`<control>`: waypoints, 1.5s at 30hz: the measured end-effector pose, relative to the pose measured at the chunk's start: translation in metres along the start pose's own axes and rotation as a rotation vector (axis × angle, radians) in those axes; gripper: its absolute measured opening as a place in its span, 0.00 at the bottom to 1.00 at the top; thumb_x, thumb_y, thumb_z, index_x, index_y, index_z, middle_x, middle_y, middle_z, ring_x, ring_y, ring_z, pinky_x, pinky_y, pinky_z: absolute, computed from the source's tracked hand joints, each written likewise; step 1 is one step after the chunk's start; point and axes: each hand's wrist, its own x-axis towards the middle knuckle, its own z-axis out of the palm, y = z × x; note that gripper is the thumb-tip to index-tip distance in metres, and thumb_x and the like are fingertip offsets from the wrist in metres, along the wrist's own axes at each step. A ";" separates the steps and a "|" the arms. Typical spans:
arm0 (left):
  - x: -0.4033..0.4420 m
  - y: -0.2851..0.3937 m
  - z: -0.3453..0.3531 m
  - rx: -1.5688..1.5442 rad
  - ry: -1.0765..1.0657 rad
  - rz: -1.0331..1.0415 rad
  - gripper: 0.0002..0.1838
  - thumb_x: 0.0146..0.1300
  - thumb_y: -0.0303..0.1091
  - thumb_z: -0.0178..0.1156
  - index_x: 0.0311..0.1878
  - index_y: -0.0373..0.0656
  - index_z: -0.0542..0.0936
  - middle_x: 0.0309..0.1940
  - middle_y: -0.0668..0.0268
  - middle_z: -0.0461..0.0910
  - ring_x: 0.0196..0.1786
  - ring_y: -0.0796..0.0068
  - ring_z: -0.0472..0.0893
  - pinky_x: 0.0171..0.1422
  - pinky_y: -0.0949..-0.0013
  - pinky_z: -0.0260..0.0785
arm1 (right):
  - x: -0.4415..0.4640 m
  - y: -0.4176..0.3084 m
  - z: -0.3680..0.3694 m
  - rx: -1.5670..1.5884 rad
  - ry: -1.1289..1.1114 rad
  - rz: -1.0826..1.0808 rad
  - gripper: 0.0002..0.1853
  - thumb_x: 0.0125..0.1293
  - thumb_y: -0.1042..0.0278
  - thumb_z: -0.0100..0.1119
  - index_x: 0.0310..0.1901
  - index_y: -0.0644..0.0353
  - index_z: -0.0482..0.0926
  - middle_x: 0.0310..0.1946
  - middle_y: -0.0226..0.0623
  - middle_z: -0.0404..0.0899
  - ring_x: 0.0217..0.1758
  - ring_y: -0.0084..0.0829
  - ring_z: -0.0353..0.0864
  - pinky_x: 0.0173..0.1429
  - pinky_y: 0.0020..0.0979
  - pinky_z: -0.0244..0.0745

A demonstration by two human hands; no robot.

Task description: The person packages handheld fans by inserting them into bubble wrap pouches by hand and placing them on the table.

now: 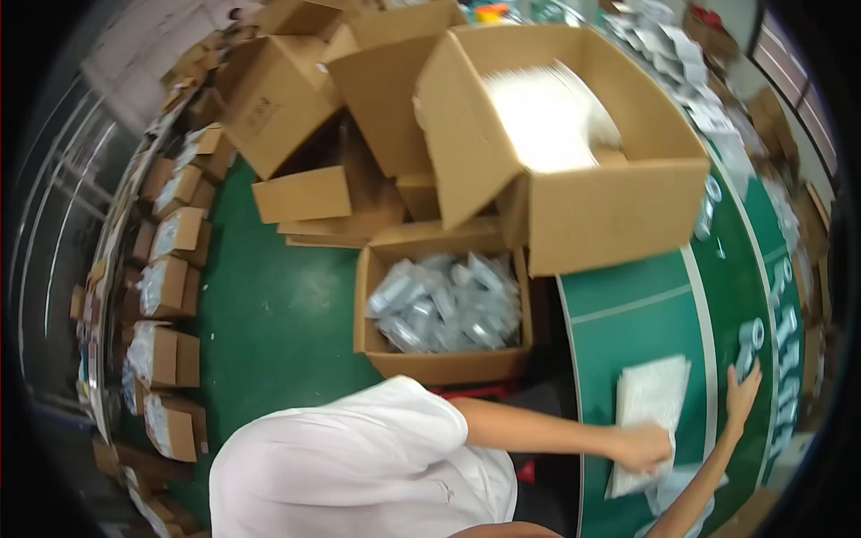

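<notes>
My left hand [644,447] is closed over the lower part of a stack of white translucent packing bags [653,390] on the green worktop. Its fingers curl at the stack's right edge; how many bags they grip is hidden. Farther right, my right hand [742,394] reaches across the green belt. Its fingers close around the handle end of a grey-blue device with a round ring head [752,339]. Under my right forearm lies a crumpled clear plastic bag [677,491].
An open carton [366,314] of bagged grey items stands left of the worktop. A larger carton [619,215] holding white sheets overhangs the worktop. Another grey device [708,208] lies farther up the belt, with several more along the right. Small filled boxes [170,287] line the left.
</notes>
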 end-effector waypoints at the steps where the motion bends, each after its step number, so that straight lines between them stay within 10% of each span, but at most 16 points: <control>1: 0.000 0.000 0.004 0.016 0.118 0.051 0.13 0.48 0.36 0.69 0.23 0.38 0.77 0.24 0.53 0.78 0.30 0.45 0.75 0.39 0.53 0.69 | 0.013 -0.001 0.018 0.030 0.023 -0.015 0.27 0.67 0.59 0.62 0.63 0.65 0.72 0.45 0.47 0.80 0.40 0.41 0.80 0.47 0.37 0.78; 8: 0.001 0.000 0.000 0.007 0.029 0.026 0.10 0.51 0.33 0.67 0.24 0.37 0.78 0.24 0.55 0.78 0.31 0.47 0.75 0.41 0.55 0.70 | -0.005 0.039 0.023 0.669 -0.349 0.864 0.26 0.74 0.57 0.57 0.68 0.61 0.68 0.52 0.40 0.77 0.44 0.27 0.77 0.47 0.25 0.74; 13: -0.003 0.000 -0.007 -0.068 0.092 0.100 0.10 0.54 0.32 0.66 0.24 0.37 0.77 0.24 0.56 0.77 0.29 0.48 0.73 0.39 0.55 0.68 | -0.112 -0.110 -0.130 1.418 0.071 0.766 0.27 0.77 0.61 0.54 0.71 0.64 0.62 0.62 0.43 0.73 0.50 0.29 0.77 0.48 0.25 0.76; 21: 0.009 -0.006 -0.033 -0.233 -0.058 -0.041 0.10 0.57 0.32 0.58 0.38 0.38 0.83 0.29 0.63 0.83 0.30 0.67 0.76 0.40 0.64 0.70 | -0.271 -0.210 -0.145 0.703 0.066 0.604 0.30 0.70 0.74 0.58 0.72 0.65 0.64 0.66 0.53 0.72 0.63 0.46 0.75 0.67 0.37 0.69; 28: 0.011 -0.008 -0.036 -0.337 -0.024 -0.305 0.13 0.70 0.38 0.57 0.36 0.38 0.83 0.28 0.71 0.77 0.31 0.83 0.69 0.37 0.75 0.65 | -0.257 -0.212 -0.175 0.530 0.013 0.453 0.30 0.65 0.76 0.62 0.70 0.62 0.70 0.54 0.50 0.81 0.46 0.48 0.82 0.54 0.39 0.74; 36: 0.056 0.090 -0.042 -0.071 -0.091 0.123 0.17 0.71 0.33 0.57 0.23 0.38 0.72 0.18 0.71 0.67 0.21 0.79 0.61 0.27 0.72 0.58 | -0.226 -0.216 -0.227 0.309 -0.304 0.435 0.28 0.64 0.73 0.62 0.68 0.57 0.73 0.41 0.44 0.80 0.37 0.46 0.79 0.45 0.41 0.74; 45: 0.029 0.160 -0.122 0.674 -0.143 0.205 0.10 0.62 0.29 0.65 0.29 0.34 0.78 0.26 0.60 0.81 0.22 0.62 0.75 0.31 0.64 0.70 | -0.255 -0.207 -0.197 0.463 -0.052 0.559 0.27 0.64 0.73 0.62 0.66 0.53 0.76 0.42 0.40 0.81 0.36 0.43 0.80 0.44 0.39 0.75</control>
